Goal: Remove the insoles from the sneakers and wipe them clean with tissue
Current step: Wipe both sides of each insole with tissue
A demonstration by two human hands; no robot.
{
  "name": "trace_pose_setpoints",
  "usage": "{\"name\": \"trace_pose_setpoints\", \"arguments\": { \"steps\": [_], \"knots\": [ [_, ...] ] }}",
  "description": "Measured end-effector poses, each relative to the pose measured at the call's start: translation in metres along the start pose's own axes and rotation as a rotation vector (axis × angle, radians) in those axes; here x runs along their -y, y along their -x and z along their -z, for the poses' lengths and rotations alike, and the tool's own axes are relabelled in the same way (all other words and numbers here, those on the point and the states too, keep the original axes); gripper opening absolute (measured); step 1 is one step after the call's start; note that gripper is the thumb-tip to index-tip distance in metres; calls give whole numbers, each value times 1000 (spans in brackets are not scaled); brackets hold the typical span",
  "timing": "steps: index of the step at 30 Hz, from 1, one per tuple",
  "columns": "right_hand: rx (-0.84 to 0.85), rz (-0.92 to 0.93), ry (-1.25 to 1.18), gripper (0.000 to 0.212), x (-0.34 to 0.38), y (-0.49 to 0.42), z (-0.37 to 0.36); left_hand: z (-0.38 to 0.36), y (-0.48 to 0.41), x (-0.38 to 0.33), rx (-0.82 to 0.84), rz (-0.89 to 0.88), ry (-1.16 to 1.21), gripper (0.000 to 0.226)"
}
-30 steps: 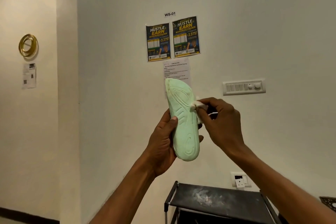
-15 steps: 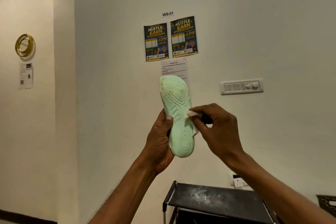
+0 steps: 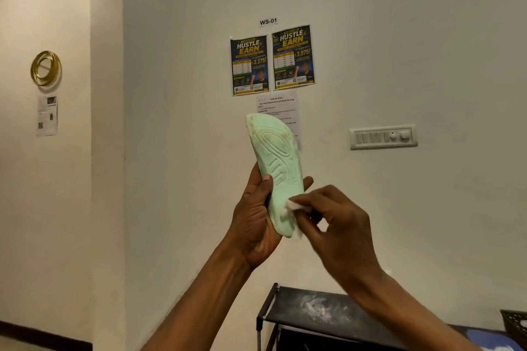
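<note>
Two hands (image 3: pixel 253 222) (image 3: pixel 342 228), one insole (image 3: pixel 273 157), one tissue (image 3: pixel 296 204)

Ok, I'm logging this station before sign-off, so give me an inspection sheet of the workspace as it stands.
Surface: black shelf top at the bottom, smeared with whitish dust.
Job's things: pale green insole held upright, ridged side to the camera; white tissue pressed on its lower part.
Clutter: corner of a dark basket at the right edge.
Grippers: left hand grips the insole; right hand pinches the tissue.
Cables: nothing seen.
Surroundings: two posters, a printed sheet, a switch panel, a gold ring on the left wall.
</note>
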State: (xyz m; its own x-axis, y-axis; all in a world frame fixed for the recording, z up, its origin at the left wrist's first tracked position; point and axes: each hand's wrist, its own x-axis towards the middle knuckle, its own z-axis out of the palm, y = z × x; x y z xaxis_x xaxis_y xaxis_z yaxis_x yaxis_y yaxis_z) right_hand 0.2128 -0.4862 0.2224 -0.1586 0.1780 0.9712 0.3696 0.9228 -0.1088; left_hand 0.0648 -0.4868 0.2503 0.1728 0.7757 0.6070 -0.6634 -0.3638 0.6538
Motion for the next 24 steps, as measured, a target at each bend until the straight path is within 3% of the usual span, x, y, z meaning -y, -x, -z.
{"name": "trace_pose_setpoints", "arguments": {
  "steps": [6,10,13,16,21,24],
  "knots": [
    [185,119,65,28,11,26,-6,1,3,-2,-45,-15,-72,45],
    [167,169,115,23,6,1,-5,2,5,4,-41,3,-19,47],
    [277,293,260,25,12,-7,-8,-3,8,2,-42,54,-27,45],
    [380,324,334,28,12,-11,-2,0,14,-1,4,72,21,63],
    [224,200,195,25,0,-57,2,2,11,3,62,54,69,87],
    [311,211,194,25,10,-33,-3,-1,10,0,77,47,55,95]
  ]
}}
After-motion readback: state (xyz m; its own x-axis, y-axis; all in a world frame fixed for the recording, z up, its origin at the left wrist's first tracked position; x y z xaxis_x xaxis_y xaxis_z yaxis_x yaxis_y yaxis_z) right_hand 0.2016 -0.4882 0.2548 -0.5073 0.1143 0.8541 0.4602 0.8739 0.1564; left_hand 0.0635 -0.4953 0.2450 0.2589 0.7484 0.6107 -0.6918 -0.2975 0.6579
